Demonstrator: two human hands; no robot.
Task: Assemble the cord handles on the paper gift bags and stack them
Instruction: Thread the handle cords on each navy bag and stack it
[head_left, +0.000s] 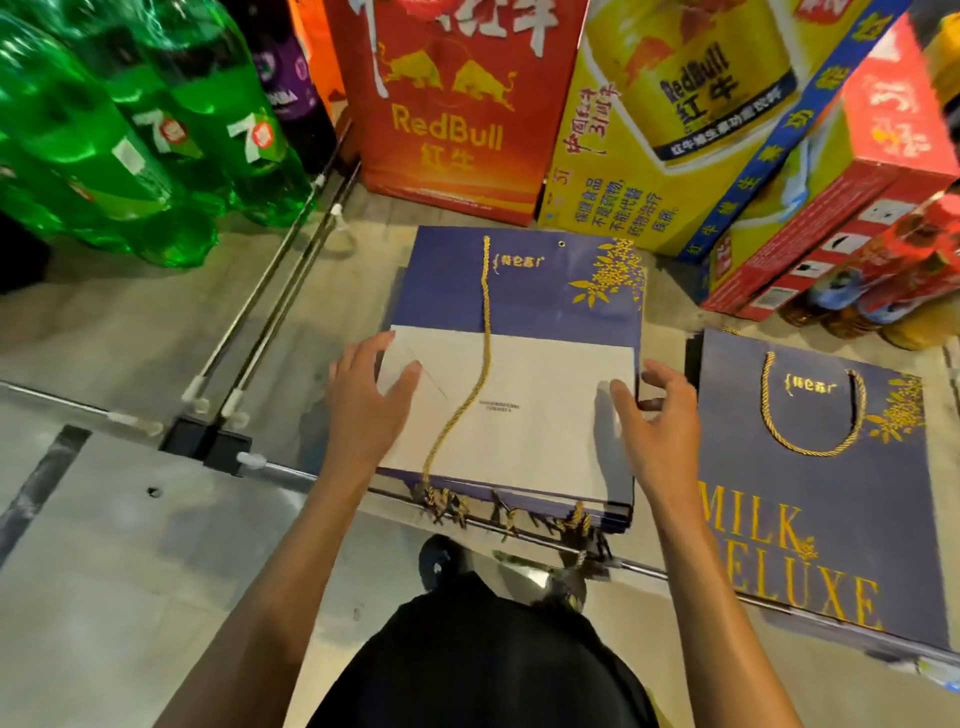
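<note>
Looking down, I had both hands on the top bag (540, 301) of a pile of flat bags (618, 512), on the floor (130, 322) in the middle of my view. My left hand (369, 400) lay open and spread on its 9 o'clock edge, holding nothing. My right hand (662, 421) sat at the 3 o'clock edge with bent fingers and its thumb on the white flap; I could not tell if it gripped. I think the hands were on both sides to keep the bag from sliding. The gold cord (485, 332) ran loose from the 12 o'clock edge down the middle, and the other hole (561, 243) had no cord in it, so this handle was not done. A finished bag (810, 519) lay apart at 3 o'clock, maybe to start the stack.
</note>
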